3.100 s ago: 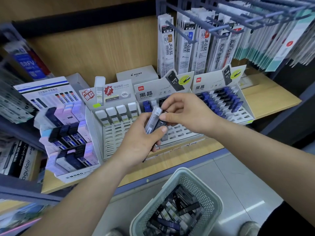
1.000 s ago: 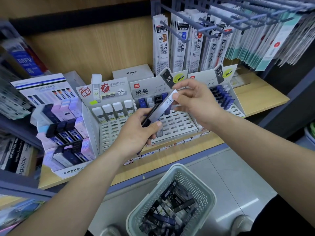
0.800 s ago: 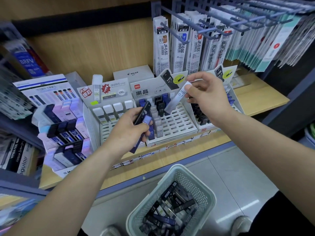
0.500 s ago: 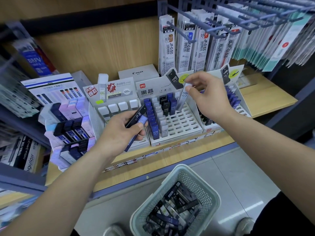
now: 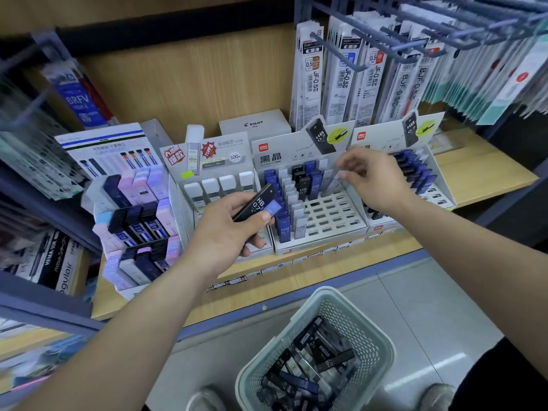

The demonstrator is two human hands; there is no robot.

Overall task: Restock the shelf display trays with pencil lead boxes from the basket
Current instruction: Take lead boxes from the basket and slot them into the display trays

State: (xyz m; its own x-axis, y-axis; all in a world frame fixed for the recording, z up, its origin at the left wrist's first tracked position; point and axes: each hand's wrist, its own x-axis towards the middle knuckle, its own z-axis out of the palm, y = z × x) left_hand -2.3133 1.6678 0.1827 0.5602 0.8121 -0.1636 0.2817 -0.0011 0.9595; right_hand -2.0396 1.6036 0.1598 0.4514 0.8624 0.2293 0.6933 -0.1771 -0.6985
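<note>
Where spare stock lies: basket — loose lead boxes inside.
Middle tray: upright boxes — blue, white, black.
Left hand: grips black box, blue box.
Right hand: over tray, fingers loosely curled, holding nothing.

Refill packets hang beside a Pilot box

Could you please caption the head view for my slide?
Left hand holds lead boxes; right hand hovers over display tray, basket below.

Black and blue lead boxes stand upright in the white tray; others lie jumbled in the basket.
</note>
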